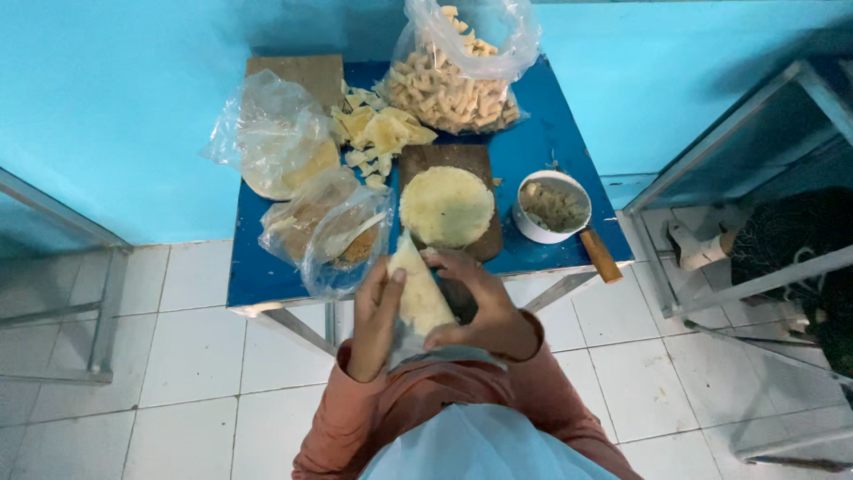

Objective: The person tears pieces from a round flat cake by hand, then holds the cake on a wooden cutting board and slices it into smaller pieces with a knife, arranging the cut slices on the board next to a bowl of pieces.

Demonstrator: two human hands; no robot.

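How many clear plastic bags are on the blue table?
3: a full bag of pale pieces at the back, a crumpled bag back left, and a bag front left; others may be hidden.

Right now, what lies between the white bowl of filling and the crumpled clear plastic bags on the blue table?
In the head view, a round pale dough sheet on a dark wooden board.

We are looking at a small food-preparation room, plain and work-like rather than homely. We see a blue counter (542, 151) on a metal frame against bare turquoise walls, a white tiled floor (195, 356), clear bags of cut pastry pieces (453, 84), a wooden board (449, 164) with a round dough sheet (446, 206), a white bowl of filling (553, 206), and bare metal racks (746, 151) on either side.
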